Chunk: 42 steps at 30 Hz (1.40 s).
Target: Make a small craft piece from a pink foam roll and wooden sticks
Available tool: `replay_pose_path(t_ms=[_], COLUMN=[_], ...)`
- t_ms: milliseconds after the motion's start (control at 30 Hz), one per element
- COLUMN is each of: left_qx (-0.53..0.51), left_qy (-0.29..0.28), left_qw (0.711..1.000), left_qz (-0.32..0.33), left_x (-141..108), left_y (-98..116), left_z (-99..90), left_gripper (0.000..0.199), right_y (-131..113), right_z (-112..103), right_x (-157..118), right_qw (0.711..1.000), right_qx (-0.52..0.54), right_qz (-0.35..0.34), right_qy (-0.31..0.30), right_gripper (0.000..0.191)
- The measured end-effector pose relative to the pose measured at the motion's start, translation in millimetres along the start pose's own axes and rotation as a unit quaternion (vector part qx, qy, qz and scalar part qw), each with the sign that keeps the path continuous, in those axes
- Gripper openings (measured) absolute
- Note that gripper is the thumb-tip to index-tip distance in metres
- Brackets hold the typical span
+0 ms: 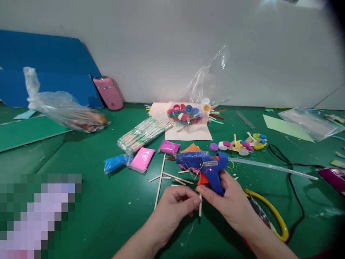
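Note:
My right hand (229, 198) is wrapped round the handle of a blue hot glue gun (192, 160), its red light lit and its nozzle pointing left. A clear glue stick (272, 168) juts out of the gun's back. Just left of the orange trigger, my left hand (178, 203) is closed in a pinch on a short wooden stick (200, 208), which hangs upright by my right thumb. More wooden sticks (161, 180) lie on the green table beyond my left hand, one long piece with shorter ones around it.
Clay packets (142, 159), bagged wooden sticks (145, 131) and bottle caps (185, 114) lie farther back. A joined piece of caps and sticks (245, 144) sits to the right. Yellow-handled pliers (277, 219) and a black cord (295, 190) are by my right arm. A pink flask (108, 92) stands by the wall.

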<state>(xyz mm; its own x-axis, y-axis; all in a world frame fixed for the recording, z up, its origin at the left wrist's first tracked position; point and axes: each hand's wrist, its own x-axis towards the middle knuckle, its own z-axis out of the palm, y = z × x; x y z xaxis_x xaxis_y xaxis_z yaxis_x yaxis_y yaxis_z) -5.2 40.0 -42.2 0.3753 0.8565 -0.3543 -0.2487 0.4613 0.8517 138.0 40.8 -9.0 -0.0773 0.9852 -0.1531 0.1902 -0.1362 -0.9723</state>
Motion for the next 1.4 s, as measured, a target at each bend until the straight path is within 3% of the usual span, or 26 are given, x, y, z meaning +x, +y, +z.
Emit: replay_pose_path(t_ms=[333, 500, 633, 933, 1167, 1400], left_qx=[-0.021, -0.089, -0.130, -0.132, -0.136, -0.144], left_qy=[0.003, 0.047, 0.079, 0.075, 0.057, 0.045], left_qw=[1.000, 0.995, 0.988, 0.988, 0.988, 0.988], left_qz=[0.000, -0.007, 0.023, 0.037, 0.041, 0.036], left_x=[0, 2, 4, 4, 5, 3], left_y=[2, 7, 14, 17, 15, 14], left_z=[-0.4, -7.4, -17.2, -21.5, -22.1, -22.0], left_gripper=[0.014, 0.010, 0.008, 0.009, 0.008, 0.006], right_y=[4, 2, 9, 36, 37, 30], right_z=[-4, -14, -24, -49, -53, -48], right_x=[3, -4, -13, -34, -36, -36], right_qw=[0.999, 0.999, 0.998, 0.991, 0.935, 0.928], right_qx=[-0.026, -0.003, -0.007, -0.118, -0.336, -0.346], right_qz=[-0.032, -0.025, -0.031, -0.033, -0.094, -0.120], right_qy=[0.012, 0.029, 0.053, 0.061, 0.068, 0.066], right_gripper=[0.028, 0.023, 0.018, 0.025, 0.028, 0.027])
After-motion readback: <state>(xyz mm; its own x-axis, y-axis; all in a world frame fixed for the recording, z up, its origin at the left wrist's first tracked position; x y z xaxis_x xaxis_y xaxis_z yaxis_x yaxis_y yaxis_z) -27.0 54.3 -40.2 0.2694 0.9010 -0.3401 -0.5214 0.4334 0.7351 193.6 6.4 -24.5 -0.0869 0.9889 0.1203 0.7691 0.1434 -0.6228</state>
